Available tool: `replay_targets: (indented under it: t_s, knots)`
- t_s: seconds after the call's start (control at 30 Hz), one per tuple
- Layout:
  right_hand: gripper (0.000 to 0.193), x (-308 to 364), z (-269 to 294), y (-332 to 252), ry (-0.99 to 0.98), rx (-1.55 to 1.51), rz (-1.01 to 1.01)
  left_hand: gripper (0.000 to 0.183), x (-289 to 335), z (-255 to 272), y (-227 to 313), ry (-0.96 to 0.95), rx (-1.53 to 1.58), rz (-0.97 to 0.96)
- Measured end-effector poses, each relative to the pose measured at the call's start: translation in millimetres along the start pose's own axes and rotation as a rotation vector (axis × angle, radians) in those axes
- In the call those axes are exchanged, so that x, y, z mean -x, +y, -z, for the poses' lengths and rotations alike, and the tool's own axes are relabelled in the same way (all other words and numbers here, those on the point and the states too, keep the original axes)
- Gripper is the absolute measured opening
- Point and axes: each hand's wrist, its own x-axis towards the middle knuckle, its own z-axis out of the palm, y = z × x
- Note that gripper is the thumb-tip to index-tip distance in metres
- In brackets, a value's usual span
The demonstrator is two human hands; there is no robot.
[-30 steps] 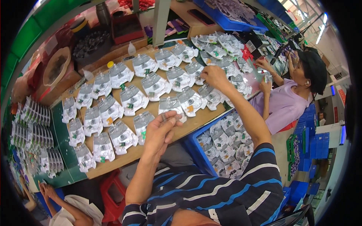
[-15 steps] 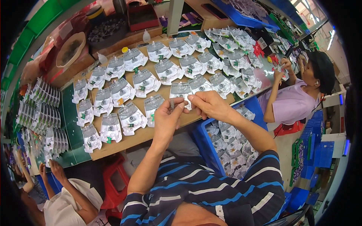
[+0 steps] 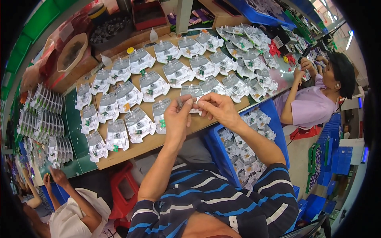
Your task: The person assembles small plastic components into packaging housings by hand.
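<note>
Left hand (image 3: 177, 119) curled round grey pieces (image 3: 179, 104), right hand (image 3: 221, 111) near it, thumb and forefinger pressed together, any grip unclear, white units (image 3: 177, 73) beyond.

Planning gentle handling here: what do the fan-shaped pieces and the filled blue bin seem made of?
Fan-shaped pieces: probably plastic, fairly glossy, given their bright highlights. Filled blue bin: likely moulded plastic, smooth, judging by its even colour and sheen.

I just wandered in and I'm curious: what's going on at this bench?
One person's left hand and right hand meet, fingertips close together; anything pinched there is too small to make out. Beneath and around them, grey-and-white parts lie in rows on a brown board. Similar pieces fill a blue bin. A co-worker in lilac sits farther right.
</note>
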Motion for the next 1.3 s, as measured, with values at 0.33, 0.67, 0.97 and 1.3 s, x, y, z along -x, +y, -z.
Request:
replay_targets:
  t_s: [0.33,0.67,0.97,1.3]
  knots:
    - [0.018,-92.6,98.2,-22.5,0.406,0.737,0.517,0.032,11.3,10.1,21.1,-0.129,0.140,0.258]
    - [0.013,-213.0,147.1,-6.0,0.341,1.282,0.386,0.018,2.7,19.0,29.7,-0.281,0.212,0.394]
    - [0.015,-229.8,147.2,-4.9,0.223,1.429,0.278,0.025,2.1,16.7,34.5,-0.227,0.221,0.385]
    - [0.023,-222.9,144.3,-8.3,0.281,1.313,0.253,0.026,17.3,23.7,27.6,-0.174,0.247,0.317]
